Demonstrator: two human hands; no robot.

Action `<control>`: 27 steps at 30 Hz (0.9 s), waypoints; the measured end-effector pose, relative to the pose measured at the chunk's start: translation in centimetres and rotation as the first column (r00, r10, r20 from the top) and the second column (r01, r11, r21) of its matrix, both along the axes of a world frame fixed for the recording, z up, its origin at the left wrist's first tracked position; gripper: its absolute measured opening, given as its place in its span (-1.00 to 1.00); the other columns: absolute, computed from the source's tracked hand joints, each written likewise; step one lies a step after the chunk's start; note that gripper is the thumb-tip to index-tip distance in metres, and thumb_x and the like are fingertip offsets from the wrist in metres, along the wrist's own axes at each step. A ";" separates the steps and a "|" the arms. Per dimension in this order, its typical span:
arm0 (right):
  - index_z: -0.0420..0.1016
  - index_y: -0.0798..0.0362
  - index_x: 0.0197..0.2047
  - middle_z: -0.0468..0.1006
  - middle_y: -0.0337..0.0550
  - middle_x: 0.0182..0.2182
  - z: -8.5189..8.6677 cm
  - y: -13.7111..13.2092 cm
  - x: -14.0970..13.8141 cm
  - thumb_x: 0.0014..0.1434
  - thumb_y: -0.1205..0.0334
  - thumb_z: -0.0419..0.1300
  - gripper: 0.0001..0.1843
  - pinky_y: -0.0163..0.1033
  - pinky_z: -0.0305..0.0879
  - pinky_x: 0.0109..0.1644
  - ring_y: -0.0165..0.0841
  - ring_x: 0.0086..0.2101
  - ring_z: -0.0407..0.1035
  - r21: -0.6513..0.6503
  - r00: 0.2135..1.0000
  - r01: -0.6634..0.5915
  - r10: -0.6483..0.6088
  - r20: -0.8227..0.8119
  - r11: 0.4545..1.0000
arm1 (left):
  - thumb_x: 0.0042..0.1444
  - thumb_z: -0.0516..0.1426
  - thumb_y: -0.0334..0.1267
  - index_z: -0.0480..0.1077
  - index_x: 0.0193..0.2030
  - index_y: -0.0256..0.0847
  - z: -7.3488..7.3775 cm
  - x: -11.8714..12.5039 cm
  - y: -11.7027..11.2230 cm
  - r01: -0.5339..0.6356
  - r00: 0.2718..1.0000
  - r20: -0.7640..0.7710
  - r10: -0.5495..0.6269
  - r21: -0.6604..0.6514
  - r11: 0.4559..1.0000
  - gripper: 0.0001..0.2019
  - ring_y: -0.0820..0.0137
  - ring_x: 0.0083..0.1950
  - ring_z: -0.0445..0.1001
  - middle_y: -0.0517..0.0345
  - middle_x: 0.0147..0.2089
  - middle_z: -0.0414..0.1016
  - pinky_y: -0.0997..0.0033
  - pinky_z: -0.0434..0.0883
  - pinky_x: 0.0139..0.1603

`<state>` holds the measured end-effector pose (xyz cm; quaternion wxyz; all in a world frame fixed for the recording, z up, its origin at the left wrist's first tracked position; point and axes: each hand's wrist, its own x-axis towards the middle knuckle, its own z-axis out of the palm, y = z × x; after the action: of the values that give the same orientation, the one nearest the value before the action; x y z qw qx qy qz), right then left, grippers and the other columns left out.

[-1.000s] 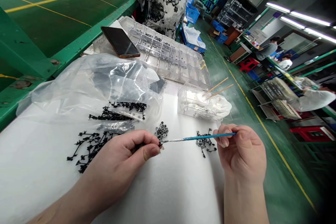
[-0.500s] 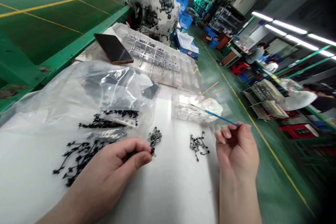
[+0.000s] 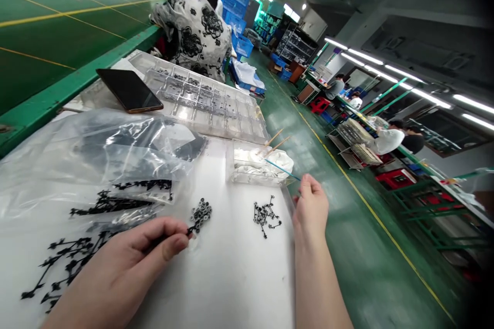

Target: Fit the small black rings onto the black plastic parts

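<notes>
My left hand (image 3: 150, 257) is closed, thumb and forefinger pinching a small black part (image 3: 190, 230) whose rear is hidden in the fingers. Just beyond the fingertips lies a pile of small grey and black rings (image 3: 201, 213). My right hand (image 3: 312, 200) grips a thin blue stick (image 3: 282, 170). The stick's far end is at the soft white material (image 3: 247, 156) in a clear plastic box (image 3: 228, 164). Two thin wooden sticks (image 3: 275, 138) stand out of that material. Between my hands is a small cluster of black stemmed parts (image 3: 265, 214).
More black stemmed parts (image 3: 73, 257) lie on the white tabletop (image 3: 231, 267) beside a clear plastic bag (image 3: 96, 139). Behind are a phone (image 3: 129, 90) and a compartment tray (image 3: 216, 108). A person in a patterned top (image 3: 196, 36) sits beyond; others work across the green floor (image 3: 370, 247).
The view has swung to the right, shifting the bench leftward in it. My right hand has come nearer the clear box, the blue stick reaching further over the white material. My left hand keeps its pinch.
</notes>
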<state>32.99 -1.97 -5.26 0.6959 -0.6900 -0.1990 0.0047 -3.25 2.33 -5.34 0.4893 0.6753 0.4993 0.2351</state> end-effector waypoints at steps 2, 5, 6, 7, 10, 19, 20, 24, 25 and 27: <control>0.57 0.07 0.07 0.59 -0.14 -0.11 0.7 -0.6 -1.4 0.18 -0.10 0.49 -0.46 -0.32 0.36 -0.28 -0.39 -0.27 0.39 0.013 0.994 0.056 -0.057 0.094 0.998 | 0.29 0.22 0.21 0.61 -0.27 -0.04 1.2 0.2 0.0 -0.006 0.999 0.044 0.008 -0.049 0.999 -0.62 0.24 -0.28 0.57 0.21 -0.31 0.65 0.44 0.43 -0.30; 0.59 -0.01 0.05 0.58 -0.14 -0.14 1.8 -1.3 -5.2 0.33 0.09 0.41 -0.71 -0.25 0.41 -0.09 -0.35 -0.19 0.44 -0.028 0.933 -0.115 0.117 0.340 0.993 | 0.27 0.26 0.21 0.61 -0.30 -0.04 2.5 0.3 0.1 -0.037 0.991 0.125 0.054 -0.135 0.990 -0.63 0.27 -0.32 0.53 0.22 -0.38 0.63 0.46 0.33 -0.39; 0.61 -0.02 -0.01 0.59 -0.14 -0.20 2.0 -1.4 -6.8 0.36 0.15 0.38 -0.83 -0.23 0.41 -0.12 -0.33 -0.22 0.45 -0.125 0.844 -0.287 0.312 0.437 0.950 | 0.26 0.28 0.21 0.61 -0.30 -0.04 2.7 0.4 0.2 -0.050 0.986 0.147 0.073 -0.152 0.987 -0.63 0.27 -0.32 0.53 0.21 -0.38 0.64 0.46 0.29 -0.42; 0.63 -0.04 -0.06 0.60 -0.14 -0.23 2.1 -1.4 -8.3 0.38 0.21 0.34 -0.91 -0.23 0.41 -0.16 -0.32 -0.25 0.45 -0.278 0.681 -0.476 0.550 0.484 0.834 | 0.24 0.30 0.21 0.62 -0.31 -0.05 2.8 0.4 0.2 -0.061 0.982 0.167 0.088 -0.161 0.985 -0.63 0.26 -0.31 0.52 0.20 -0.37 0.64 0.46 0.28 -0.43; 0.65 -0.03 -0.07 0.62 -0.10 -0.23 1.7 -0.9 -11.9 0.38 0.32 0.28 -0.88 -0.21 0.44 -0.21 -0.30 -0.26 0.50 -0.620 0.212 -0.656 0.893 0.396 0.430 | 0.23 0.33 0.14 0.62 -0.31 -0.05 2.9 0.4 0.3 -0.061 0.972 0.216 0.097 -0.170 0.984 -0.68 0.29 -0.31 0.50 0.22 -0.38 0.63 0.45 0.31 -0.36; 0.70 -0.06 -0.07 0.54 -0.11 -0.25 -0.9 0.5 -13.3 0.42 0.36 0.22 -0.78 -0.21 0.36 -0.25 -0.30 -0.30 0.41 -0.781 0.009 -0.458 0.881 0.473 0.424 | 0.29 0.29 0.10 0.63 -0.31 -0.01 2.8 0.6 0.0 -0.015 0.967 0.249 0.056 -0.164 0.986 -0.72 0.30 -0.31 0.44 0.26 -0.37 0.60 0.41 0.28 -0.29; 0.69 -0.06 -0.08 0.54 -0.12 -0.25 -0.9 0.5 -13.3 0.42 0.37 0.22 -0.79 -0.21 0.36 -0.25 -0.30 -0.30 0.41 -0.780 0.007 -0.456 0.878 0.479 0.429 | 0.29 0.29 0.10 0.63 -0.32 -0.01 2.8 0.6 0.0 -0.011 0.968 0.247 0.052 -0.163 0.987 -0.72 0.29 -0.31 0.44 0.26 -0.37 0.60 0.40 0.28 -0.29; 0.65 -0.02 -0.12 0.60 -0.11 -0.24 -0.8 0.5 -13.2 0.42 0.42 0.20 -0.79 -0.24 0.42 -0.23 -0.31 -0.27 0.48 -0.775 0.015 -0.483 0.889 0.458 0.408 | 0.30 0.28 0.09 0.63 -0.33 -0.01 2.8 0.7 0.0 0.013 0.968 0.249 0.028 -0.162 0.987 -0.71 0.28 -0.31 0.47 0.26 -0.37 0.61 0.40 0.30 -0.28; 0.65 0.00 -0.11 0.61 -0.10 -0.23 -0.8 0.5 -13.2 0.42 0.41 0.20 -0.80 -0.23 0.44 -0.22 -0.30 -0.27 0.50 -0.768 0.016 -0.499 0.891 0.454 0.400 | 0.31 0.27 0.08 0.63 -0.33 -0.01 2.8 0.7 0.0 0.018 0.969 0.246 0.021 -0.156 0.988 -0.71 0.28 -0.31 0.47 0.26 -0.37 0.62 0.40 0.30 -0.29; 0.64 0.02 -0.08 0.64 -0.06 -0.21 -0.5 0.3 -13.0 0.42 0.39 0.21 -0.83 -0.21 0.49 -0.18 -0.28 -0.24 0.54 -0.728 0.044 -0.556 0.889 0.456 0.400 | 0.31 0.27 0.07 0.63 -0.32 -0.01 2.9 0.7 0.0 0.027 0.970 0.243 0.008 -0.140 0.990 -0.72 0.28 -0.31 0.48 0.26 -0.37 0.62 0.40 0.30 -0.30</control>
<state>20.04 -1.63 -5.73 0.2679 -0.5079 -0.8146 0.0819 -2.52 2.29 -2.49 0.5948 0.6072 0.4478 0.2775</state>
